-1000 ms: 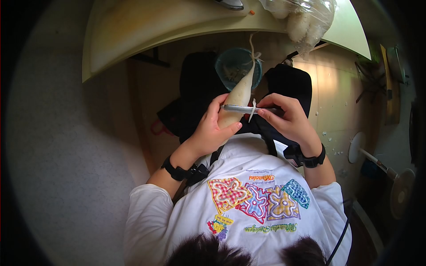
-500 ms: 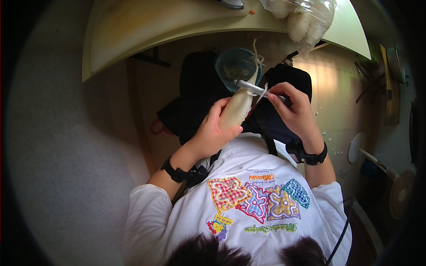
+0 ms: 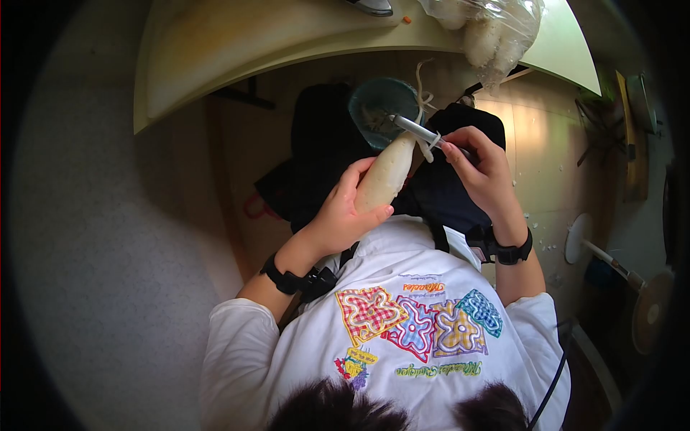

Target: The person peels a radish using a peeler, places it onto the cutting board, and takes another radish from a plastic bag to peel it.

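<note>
A pale white radish (image 3: 387, 172) is held tilted by my left hand (image 3: 348, 208), whose fingers wrap its lower end. My right hand (image 3: 483, 167) grips the handle of a silver peeler (image 3: 415, 128), and the blade lies across the radish's narrow top end. Thin pale strips hang around the blade and the long thin root tip (image 3: 420, 79). Beyond the radish, a teal bin (image 3: 365, 93) between my legs has peelings inside.
A pale table (image 3: 287, 54) spans the top, bearing a clear plastic bag of white radishes (image 3: 496, 39) and a small orange piece (image 3: 407, 20). White scraps lie on the floor at right, near a fan (image 3: 650, 309).
The peeler and my right hand have shifted slightly right and up towards the root tip. The strips hang differently. My left hand has barely moved.
</note>
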